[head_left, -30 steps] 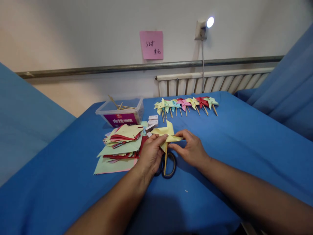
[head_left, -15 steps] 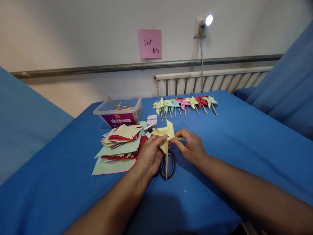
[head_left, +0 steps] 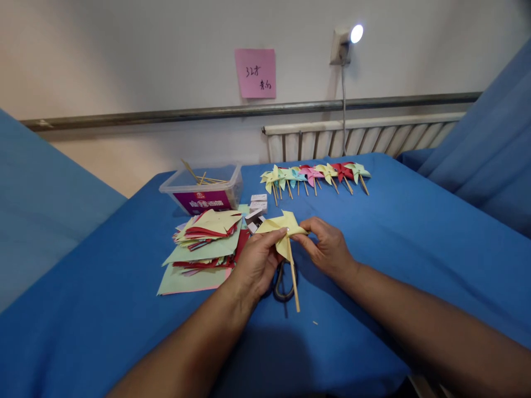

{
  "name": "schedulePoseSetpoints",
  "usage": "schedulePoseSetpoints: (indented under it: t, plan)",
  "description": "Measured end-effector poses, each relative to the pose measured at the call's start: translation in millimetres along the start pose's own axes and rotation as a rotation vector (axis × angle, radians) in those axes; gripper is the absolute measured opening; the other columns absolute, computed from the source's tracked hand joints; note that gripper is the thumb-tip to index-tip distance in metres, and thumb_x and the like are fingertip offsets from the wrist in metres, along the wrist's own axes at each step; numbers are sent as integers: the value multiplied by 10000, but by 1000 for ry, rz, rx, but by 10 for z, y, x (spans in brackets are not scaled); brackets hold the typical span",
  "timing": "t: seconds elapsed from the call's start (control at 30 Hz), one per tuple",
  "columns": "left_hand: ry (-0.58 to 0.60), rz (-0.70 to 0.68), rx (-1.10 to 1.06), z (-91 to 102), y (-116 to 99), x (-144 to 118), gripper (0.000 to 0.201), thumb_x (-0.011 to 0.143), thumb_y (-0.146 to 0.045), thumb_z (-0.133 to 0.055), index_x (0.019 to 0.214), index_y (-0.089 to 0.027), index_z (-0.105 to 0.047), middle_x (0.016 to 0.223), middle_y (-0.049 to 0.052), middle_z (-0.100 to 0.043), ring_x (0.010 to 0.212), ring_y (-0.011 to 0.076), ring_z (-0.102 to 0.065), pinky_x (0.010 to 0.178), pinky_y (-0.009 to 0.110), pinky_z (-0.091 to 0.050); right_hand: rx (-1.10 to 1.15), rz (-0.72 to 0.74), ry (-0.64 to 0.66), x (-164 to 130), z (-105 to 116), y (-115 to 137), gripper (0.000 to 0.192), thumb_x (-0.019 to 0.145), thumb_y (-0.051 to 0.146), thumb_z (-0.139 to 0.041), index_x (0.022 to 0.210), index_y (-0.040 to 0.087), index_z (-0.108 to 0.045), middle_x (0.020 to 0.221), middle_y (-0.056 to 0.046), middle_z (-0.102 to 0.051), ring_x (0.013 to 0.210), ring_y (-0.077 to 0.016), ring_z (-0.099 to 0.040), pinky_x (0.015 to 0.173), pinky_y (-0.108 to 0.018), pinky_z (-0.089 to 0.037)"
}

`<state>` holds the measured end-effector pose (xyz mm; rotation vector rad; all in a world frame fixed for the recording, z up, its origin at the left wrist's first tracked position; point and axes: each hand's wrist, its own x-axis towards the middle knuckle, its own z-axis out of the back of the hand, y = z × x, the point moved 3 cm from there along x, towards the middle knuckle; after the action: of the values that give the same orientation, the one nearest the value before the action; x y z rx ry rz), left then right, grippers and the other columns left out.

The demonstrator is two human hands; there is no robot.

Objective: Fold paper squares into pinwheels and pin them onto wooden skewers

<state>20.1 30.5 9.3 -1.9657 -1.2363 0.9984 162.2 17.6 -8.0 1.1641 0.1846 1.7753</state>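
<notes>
1. Pinwheel point(head_left: 284, 228), pale yellow paper on a wooden stick point(head_left: 293, 284), is being held just above the blue cloth point(head_left: 394, 243), in front of the person and between both hands.
2. Left hand point(head_left: 256, 264) is pinching the paper head from the left side, thumb and fingers closed on it.
3. Right hand point(head_left: 327, 246) is gripping the right-hand vane, fingers curled shut on the paper; the stick is hanging down and slanting toward the viewer.
4. Scissors point(head_left: 282, 283) are lying on the cloth directly under the stick, partly covered by the left hand.
5. Step in hand, by judgement: the head is being fixed or adjusted on its stick. The next move appears to call for a steady pinch at the centre so the vanes are not creased.
6. A stack of cut paper squares point(head_left: 205, 243) is lying just left of the left hand; a clear plastic tub point(head_left: 203, 190) holding spare sticks is standing behind it, with small white boxes point(head_left: 258, 207) beside it.
7. A row of finished pinwheels point(head_left: 315, 176) is lying at the far edge of the cloth.
8. Writing: the pink note point(head_left: 255, 73) on the wall is bearing handwriting, apparently "32" and further characters, not legible; the tub's purple label is too blurred to read.
</notes>
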Motion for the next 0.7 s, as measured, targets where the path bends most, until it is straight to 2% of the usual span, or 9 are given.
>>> schedulePoseSetpoints:
  t: [0.17, 0.37, 0.7]
  plan:
    - [-13, -2, 5, 23, -19, 17, 168, 679, -124, -725, 844, -101, -705, 679, 33, -685, 563, 115, -593, 594, 230, -491, 16, 44, -29, 12, 23, 8, 92, 885, 292, -582, 925, 212, -561, 838, -38, -629, 776, -182, -600, 710, -312, -468]
    - [-4, 11, 14, 36, 5, 34, 218, 638, -143, -751, 847, -99, -710, 691, 45, -689, 572, 120, -597, 576, 225, -480, 71, 114, -115, 34, 74, 61, 213, 832, 283, -656, 1002, 228, -540, 938, -58, -617, 865, -202, -607, 764, -344, -497]
    - [-11, -3, 15, 42, 14, 51, 219, 613, -157, -765, 821, -118, -708, 752, 40, -693, 594, 119, -592, 578, 224, -482, 210, 38, -67, 29, 32, 16, 60, 862, 213, -585, 920, 224, -591, 905, -46, -609, 825, -177, -600, 745, -330, -503]
